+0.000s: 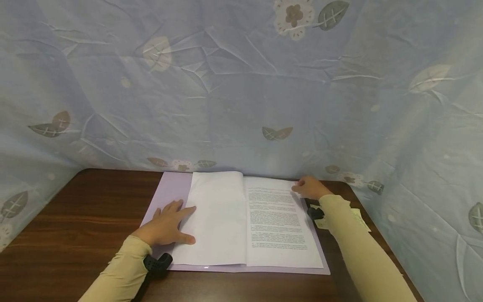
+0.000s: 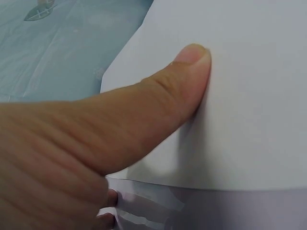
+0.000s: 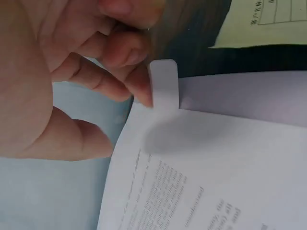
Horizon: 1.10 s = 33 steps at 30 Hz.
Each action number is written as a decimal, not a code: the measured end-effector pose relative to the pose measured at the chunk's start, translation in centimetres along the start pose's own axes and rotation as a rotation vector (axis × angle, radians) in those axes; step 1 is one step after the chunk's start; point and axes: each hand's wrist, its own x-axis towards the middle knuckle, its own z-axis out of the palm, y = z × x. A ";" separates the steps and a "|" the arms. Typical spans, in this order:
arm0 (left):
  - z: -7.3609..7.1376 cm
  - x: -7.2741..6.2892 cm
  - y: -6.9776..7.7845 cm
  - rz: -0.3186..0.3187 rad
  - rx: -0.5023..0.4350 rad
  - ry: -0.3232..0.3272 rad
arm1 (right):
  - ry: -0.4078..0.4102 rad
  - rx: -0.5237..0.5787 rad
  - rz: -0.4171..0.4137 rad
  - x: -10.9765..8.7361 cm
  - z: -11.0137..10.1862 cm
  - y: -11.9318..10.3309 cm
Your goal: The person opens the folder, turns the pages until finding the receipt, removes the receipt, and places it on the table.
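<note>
A lilac folder [image 1: 176, 184] lies spread on the table with white sheets in it. Its left-hand sheet [image 1: 216, 218] is blank; the right-hand page [image 1: 277, 222] carries printed text. My left hand [image 1: 167, 222] rests spread over the left side, its thumb on the blank sheet and other fingers reaching over the folder's lilac margin. At the far right corner of the printed page is my right hand [image 1: 310, 187]. Beside its fingertip [image 3: 146, 98], a small white tab [image 3: 164, 84] sticks out past the page edge. The right thumb [image 3: 96, 139] stands apart from the fingers, close to the page's top edge.
A pale yellow printed slip [image 1: 360, 219] lies right of the folder, partly under the right sleeve [image 1: 351, 235]. The dark wooden table [image 1: 75, 226] extends to the left. Behind and beside it hangs a blue patterned cloth [image 1: 234, 105].
</note>
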 end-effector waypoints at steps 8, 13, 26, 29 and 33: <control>0.1 0.0 -0.1 0.004 0.007 0.005 | 0.006 0.014 0.022 0.4 0.0 0.7; 0.1 0.1 -0.1 0.005 0.011 0.007 | 0.018 0.092 0.043 0.4 0.2 0.6; 0.1 0.1 0.2 -0.006 0.009 0.003 | 0.022 0.360 0.056 0.9 -0.6 0.5; 0.0 0.1 0.2 -0.010 0.010 0.003 | 0.043 0.380 0.048 0.9 -0.8 0.4; 0.1 0.0 0.1 -0.014 0.010 0.003 | 0.029 0.396 0.043 0.8 -1.1 0.2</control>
